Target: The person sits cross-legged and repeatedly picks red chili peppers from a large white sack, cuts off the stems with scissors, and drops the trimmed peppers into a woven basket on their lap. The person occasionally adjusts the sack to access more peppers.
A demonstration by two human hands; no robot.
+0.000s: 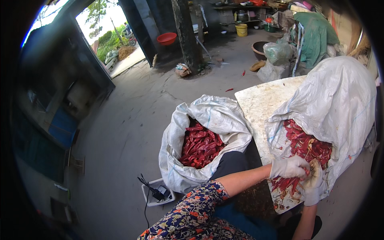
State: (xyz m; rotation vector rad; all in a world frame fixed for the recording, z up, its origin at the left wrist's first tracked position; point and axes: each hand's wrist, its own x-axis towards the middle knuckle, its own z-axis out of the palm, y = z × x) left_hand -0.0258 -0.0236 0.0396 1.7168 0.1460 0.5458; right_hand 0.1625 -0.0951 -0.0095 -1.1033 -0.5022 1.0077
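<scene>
Both my hands wear pale work gloves and meet over the near end of a worn white board (258, 102). My left hand (290, 167) is closed on dried red chili peppers (285, 183), some of which hang below it. Against its fingertips is my right hand (312, 180), with fingers curled around the pepper stems; its exact hold is partly hidden. Just beyond the hands, a large white woven sack (333, 99) lies on the board, its mouth spilling more dried chilies (309, 144). An upright woven sack (171, 150) with a rolled rim stands to the left, holding dried red chilies (201, 145).
A white plastic tray (150, 201) with black chargers and cables sits on the floor beside the upright sack. Farther off are a wooden post (187, 36), a red basin (166, 38), a yellow bucket (241, 30), a dark tub (258, 50) and plastic bags (277, 53).
</scene>
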